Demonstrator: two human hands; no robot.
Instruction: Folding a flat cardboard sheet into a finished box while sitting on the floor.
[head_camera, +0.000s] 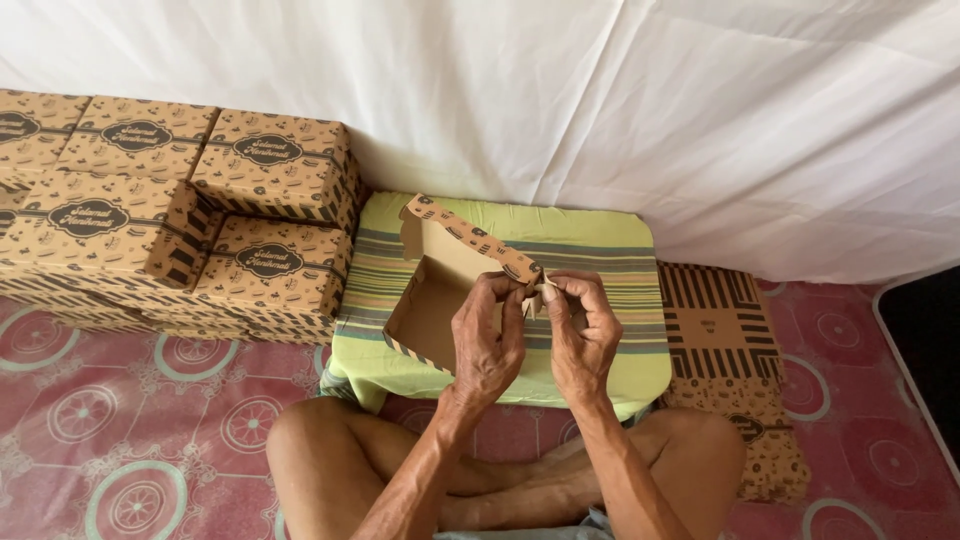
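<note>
A half-folded brown cardboard box (435, 300) with a printed pattern lies open on a green striped cushion (600, 250). My left hand (487, 340) and my right hand (582, 335) meet at the box's near right corner. Both pinch the end of its patterned side flap (470, 238), fingertips pressed together on the corner tab. The flap runs up and away to the left from my fingers. The box's plain brown inside shows between the flap and my left hand.
Several finished patterned boxes (180, 220) are stacked at the left against a white cloth wall (600, 100). Flat unfolded box blanks (725, 340) lie right of the cushion. My crossed legs (330, 460) rest on a red patterned floor mat (120, 420).
</note>
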